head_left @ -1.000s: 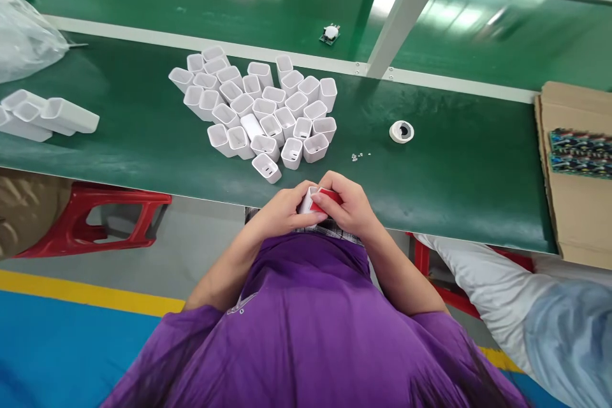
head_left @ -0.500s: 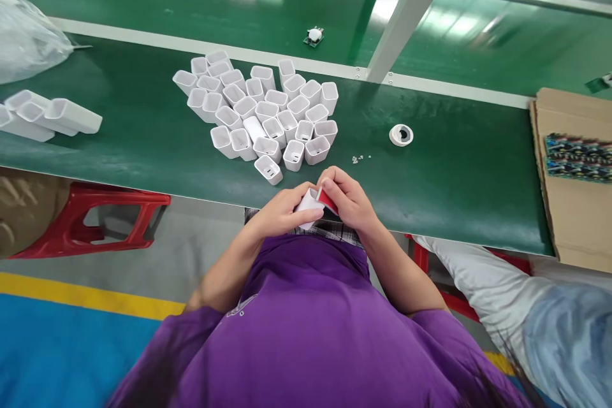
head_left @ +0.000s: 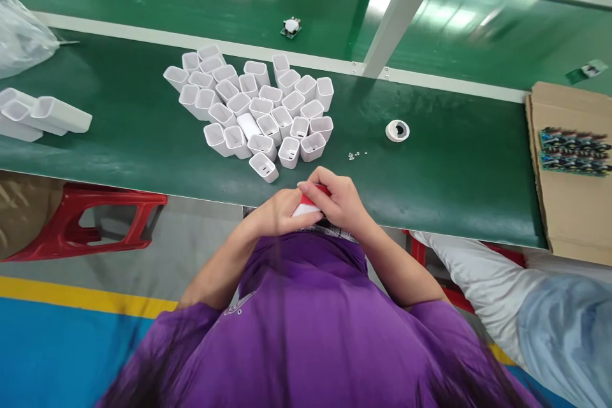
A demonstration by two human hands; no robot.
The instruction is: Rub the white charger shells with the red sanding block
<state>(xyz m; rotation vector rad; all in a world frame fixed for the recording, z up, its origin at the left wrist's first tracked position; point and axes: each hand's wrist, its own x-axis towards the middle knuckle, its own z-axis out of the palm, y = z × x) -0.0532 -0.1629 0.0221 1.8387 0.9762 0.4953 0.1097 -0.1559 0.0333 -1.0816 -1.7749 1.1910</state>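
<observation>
My left hand (head_left: 280, 213) is closed around a white plastic charger housing (head_left: 305, 210) at the table's front edge, close to my waist. In the fingers of my right hand (head_left: 337, 199) is a flat red piece (head_left: 313, 194), laid across the housing's upper end. My right fingers cover part of it, so its exact kind cannot be made out. Just beyond my hands stands a cluster of similar white housings (head_left: 261, 107), most with their open ends up; slots show inside the nearer ones.
A white tape roll (head_left: 397, 131) and tiny clear bits (head_left: 354, 156) lie right of the cluster. Cardboard (head_left: 568, 217) with circuit boards (head_left: 574, 152) is at far right. More housings (head_left: 62, 116) and a plastic bag (head_left: 23, 38) lie left. Another person's leg (head_left: 478, 280) is beside me.
My right hand has shifted left with the red piece, bringing it from beside the housing's open end to lie over it. The left hand keeps its hold. The view has shifted slightly.
</observation>
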